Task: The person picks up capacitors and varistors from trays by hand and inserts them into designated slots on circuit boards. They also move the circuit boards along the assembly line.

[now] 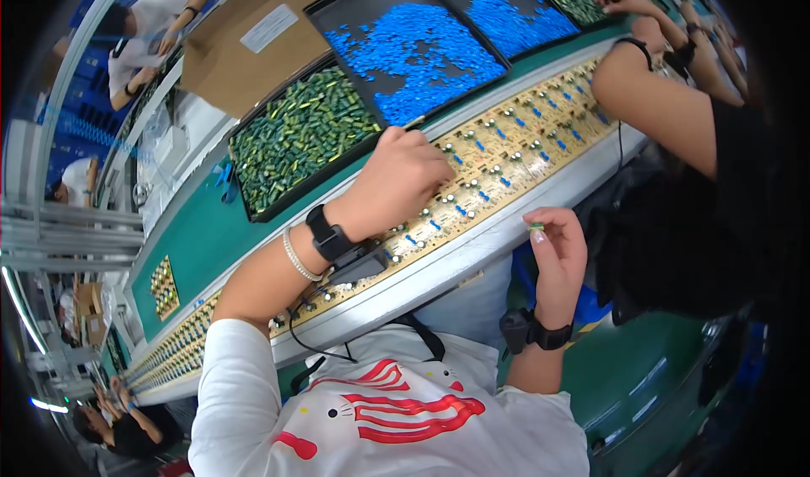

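A long row of tan circuit boards (525,166) runs diagonally in front of me, fitted with small blue and silver-topped parts. My left hand (398,181) reaches over the boards with its fingers curled down at their surface; whatever the fingertips hold is hidden. In front of the near edge, my right hand (558,253) pinches a small green electronic component (537,226) between thumb and forefinger. Just beyond my left hand lies a black tray of green cylindrical components (295,135). Farther back, a black tray holds blue components (413,51).
A brown cardboard box (245,42) stands behind the green parts. Another tray of blue parts (510,17) sits farther right. On the right, a co-worker's arm (650,97) extends over the line. A separate small board (164,288) lies on the green bench surface (198,241).
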